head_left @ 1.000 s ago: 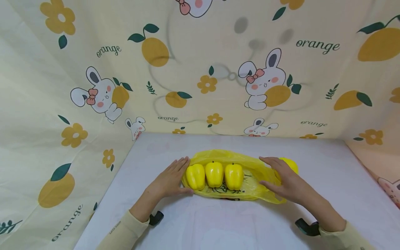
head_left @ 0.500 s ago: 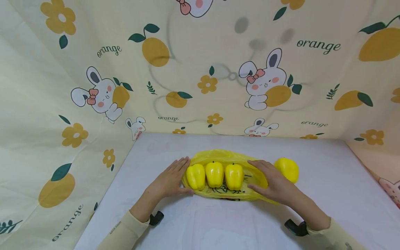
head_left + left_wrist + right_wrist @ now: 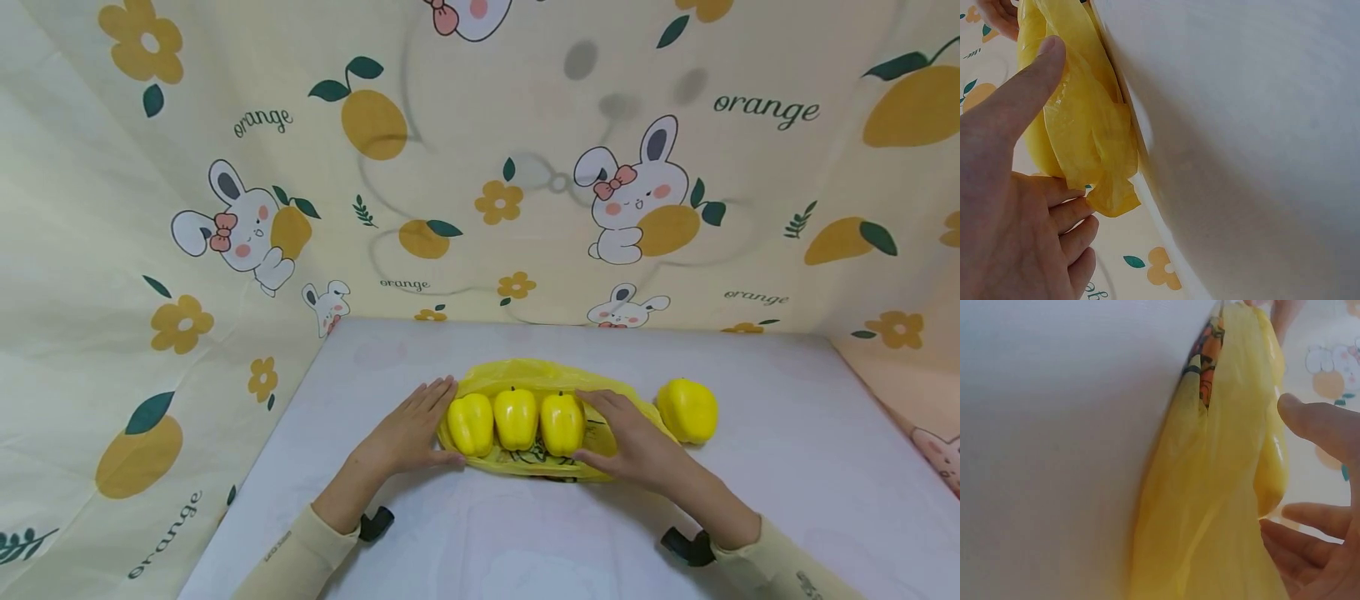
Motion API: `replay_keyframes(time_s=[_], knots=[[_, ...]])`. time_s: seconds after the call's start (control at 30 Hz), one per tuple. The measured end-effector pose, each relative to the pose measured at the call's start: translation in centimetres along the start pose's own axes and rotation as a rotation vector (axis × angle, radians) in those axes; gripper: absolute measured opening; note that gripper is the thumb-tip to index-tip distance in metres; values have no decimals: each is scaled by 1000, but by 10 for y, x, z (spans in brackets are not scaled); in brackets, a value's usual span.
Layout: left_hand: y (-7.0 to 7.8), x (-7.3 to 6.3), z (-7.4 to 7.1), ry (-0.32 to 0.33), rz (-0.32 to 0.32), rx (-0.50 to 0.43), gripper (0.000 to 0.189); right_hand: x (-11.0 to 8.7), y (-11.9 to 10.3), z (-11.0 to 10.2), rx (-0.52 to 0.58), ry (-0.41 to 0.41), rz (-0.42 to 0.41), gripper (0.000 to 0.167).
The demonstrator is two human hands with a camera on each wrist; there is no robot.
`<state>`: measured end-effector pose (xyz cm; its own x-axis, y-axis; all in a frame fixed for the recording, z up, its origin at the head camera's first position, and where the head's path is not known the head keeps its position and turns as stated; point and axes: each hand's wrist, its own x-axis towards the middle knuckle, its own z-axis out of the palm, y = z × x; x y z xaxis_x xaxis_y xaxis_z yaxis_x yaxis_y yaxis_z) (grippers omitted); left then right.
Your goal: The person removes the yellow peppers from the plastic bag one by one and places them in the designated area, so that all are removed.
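Observation:
Three yellow bell peppers stand in a row on a thin yellow plastic bag (image 3: 487, 377) in the head view: a left one (image 3: 471, 427), a middle one (image 3: 515, 422) and a right one (image 3: 562, 426). My left hand (image 3: 405, 433) lies at the bag's left end, its fingers extended and thumb apart. In the left wrist view, the thumb and fingers flank the crumpled bag end (image 3: 1088, 125). Over the bag's right part, my right hand (image 3: 633, 442) has its thumb and fingers spread on either side of the right pepper. Whether it touches that pepper cannot be told.
Another yellow bell pepper (image 3: 687, 411) sits on the white tabletop (image 3: 525, 542), just off the bag's right end. A cloth wall (image 3: 465, 250) printed with rabbits and oranges rises behind the table and along both sides. Each wrist wears a black mount (image 3: 377, 523).
My right hand has slid left over the bag, from its right end to the right pepper. The separate pepper now shows in full. My left hand has stayed in place.

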<state>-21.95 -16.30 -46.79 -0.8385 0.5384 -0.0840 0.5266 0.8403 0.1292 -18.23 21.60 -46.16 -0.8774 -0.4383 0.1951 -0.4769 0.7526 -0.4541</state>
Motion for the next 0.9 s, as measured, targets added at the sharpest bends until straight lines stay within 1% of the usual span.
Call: replay_keyframes(time_s=[0.27,0.5,0.63,0.9], knots=[[1,0,-1,-2,-6,3,121,4,-1,4,-31,0,26,92],[1,1,-1,-9,-6,6,121,7,-2,7,-44,-20,50,94],[1,1,-1,-10,-6,1,121,8,-2,9,-50,-19,50,94],[1,1,-1,-8,-6,3,121,10,-4,11,-61,11,18,93]])
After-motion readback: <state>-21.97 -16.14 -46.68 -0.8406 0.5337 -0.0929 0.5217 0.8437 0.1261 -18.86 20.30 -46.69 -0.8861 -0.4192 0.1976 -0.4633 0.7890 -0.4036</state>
